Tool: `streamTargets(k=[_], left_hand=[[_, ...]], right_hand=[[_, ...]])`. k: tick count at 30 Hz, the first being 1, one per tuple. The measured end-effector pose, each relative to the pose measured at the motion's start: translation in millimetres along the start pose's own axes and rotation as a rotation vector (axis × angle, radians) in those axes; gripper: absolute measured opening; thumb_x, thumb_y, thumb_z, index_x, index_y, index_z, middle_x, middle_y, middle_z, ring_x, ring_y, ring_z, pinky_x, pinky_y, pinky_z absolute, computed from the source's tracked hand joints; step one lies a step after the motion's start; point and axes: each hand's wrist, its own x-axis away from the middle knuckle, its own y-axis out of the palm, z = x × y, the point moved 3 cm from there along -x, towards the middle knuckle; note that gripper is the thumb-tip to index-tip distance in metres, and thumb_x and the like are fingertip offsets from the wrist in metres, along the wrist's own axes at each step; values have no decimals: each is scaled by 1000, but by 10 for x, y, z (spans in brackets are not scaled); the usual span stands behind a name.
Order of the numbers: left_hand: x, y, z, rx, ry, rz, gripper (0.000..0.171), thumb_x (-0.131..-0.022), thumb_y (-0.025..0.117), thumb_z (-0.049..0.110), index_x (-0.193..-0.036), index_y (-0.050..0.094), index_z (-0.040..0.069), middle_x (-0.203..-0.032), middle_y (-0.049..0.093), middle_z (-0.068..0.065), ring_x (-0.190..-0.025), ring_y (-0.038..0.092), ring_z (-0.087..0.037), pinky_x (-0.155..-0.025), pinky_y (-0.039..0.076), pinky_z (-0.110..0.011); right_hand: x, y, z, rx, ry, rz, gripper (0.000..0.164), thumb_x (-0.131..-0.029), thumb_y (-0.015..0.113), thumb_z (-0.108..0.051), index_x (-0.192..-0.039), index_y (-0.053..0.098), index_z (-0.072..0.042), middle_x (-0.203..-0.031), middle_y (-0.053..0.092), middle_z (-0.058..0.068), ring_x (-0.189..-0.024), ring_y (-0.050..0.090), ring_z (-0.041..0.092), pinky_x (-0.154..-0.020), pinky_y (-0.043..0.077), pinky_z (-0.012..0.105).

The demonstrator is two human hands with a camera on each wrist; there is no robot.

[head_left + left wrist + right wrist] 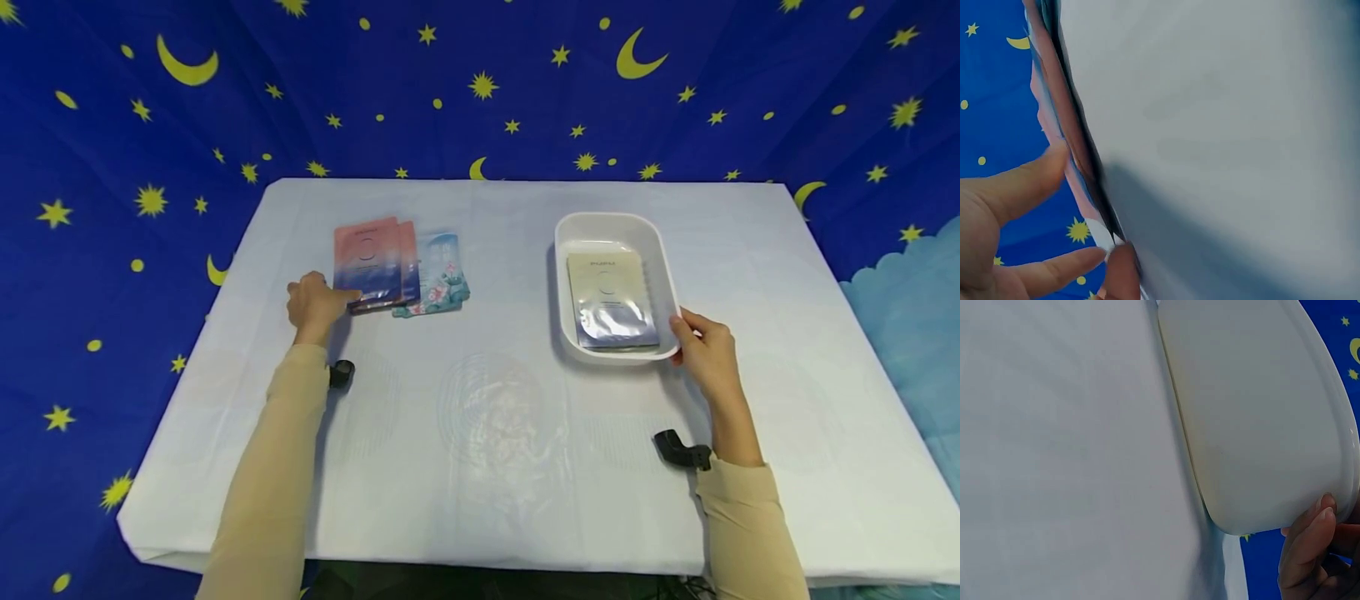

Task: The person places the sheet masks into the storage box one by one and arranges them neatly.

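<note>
My left hand (311,304) is at the lower left corner of a small stack of pink-and-blue sachets (367,262). One digit reaches over the packets, which appear edge-on in the left wrist view, while other fingertips (1121,265) are by their edge. Partly beneath them lie blue floral sachets (444,279). With my right hand (705,346) I grip a white plastic tub (663,275) by its near right corner, thumb at the rim. Cream-and-blue sachets (611,300) lie flat inside it. The right wrist view shows the tub's outer wall (1260,425) and curled fingers.
A white cloth (495,433) covers the table, its back edge meeting a blue star-and-moon backdrop (420,83). Black wrist mounts (678,450) sit by both cuffs. Light blue fabric (911,325) hangs at the right.
</note>
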Motion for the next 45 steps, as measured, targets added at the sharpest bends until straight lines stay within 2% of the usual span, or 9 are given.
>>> streamTargets(k=[6, 10, 13, 16, 19, 27, 35, 41, 45], left_hand=[[-71, 15, -21, 44, -11, 55, 44, -65, 77, 28, -83, 53, -4, -88, 54, -20, -85, 49, -33, -77, 45, -44], [-82, 19, -37, 83, -64, 33, 50, -65, 77, 28, -95, 56, -6, -98, 58, -24, -90, 53, -34, -82, 45, -43], [-75, 24, -28, 28, -94, -5, 65, -67, 74, 38, -109, 54, -7, -106, 57, -26, -94, 54, -34, -74, 48, -43], [-71, 36, 8, -60, -81, -36, 71, -67, 70, 49, -109, 53, -6, -104, 57, -24, -89, 54, -32, -59, 46, -38], [-74, 50, 54, -104, -31, -46, 72, -66, 70, 51, -107, 54, -7, -101, 57, -24, -87, 53, -31, -54, 43, -34], [-71, 45, 29, -79, -28, -25, 68, -66, 75, 41, -107, 54, -9, -103, 58, -25, -93, 53, -34, -75, 46, -42], [-69, 14, -25, 32, -48, 10, 77, -62, 79, 34, -115, 48, -13, -110, 54, -29, -102, 51, -40, -88, 43, -45], [-68, -6, -60, 74, -76, 18, 76, -62, 79, 30, -116, 48, -13, -112, 53, -31, -103, 50, -41, -88, 43, -46], [-66, -17, -90, 91, -81, 27, 58, -67, 75, 22, -109, 55, -11, -98, 62, -26, -88, 60, -34, -85, 47, -41]], right_hand=[[5, -13, -16, -3, -9, 6, 39, -91, 47, -28, -119, 56, -1, -69, 58, 12, -40, 50, 4, -38, 43, 21], [10, -16, -15, -4, -17, 6, 39, -91, 47, -28, -118, 56, 0, -72, 59, 16, -39, 49, 4, -38, 43, 21], [11, -13, -10, -4, -14, -5, 40, -91, 47, -28, -119, 55, 0, -70, 59, 14, -40, 50, 4, -38, 43, 21], [10, -20, -14, -3, -11, -3, 40, -91, 47, -29, -119, 55, -1, -67, 58, 9, -39, 50, 4, -38, 43, 21], [13, -33, -18, -9, -14, 8, 40, -91, 47, -28, -118, 55, 0, -66, 58, 9, -39, 49, 4, -38, 42, 20], [25, -6, -41, -19, -23, -11, 39, -92, 47, -27, -120, 54, 0, -79, 59, 22, -39, 50, 3, -39, 43, 20], [22, -7, -38, -11, -16, -10, 39, -92, 47, -27, -119, 55, 0, -76, 59, 19, -39, 50, 4, -39, 43, 21], [18, -11, -21, -10, -27, -12, 39, -92, 46, -26, -120, 55, -1, -78, 59, 20, -40, 50, 4, -39, 44, 21], [24, 1, -22, -14, -33, -17, 39, -92, 46, -26, -120, 54, 0, -78, 59, 24, -40, 50, 3, -39, 44, 21]])
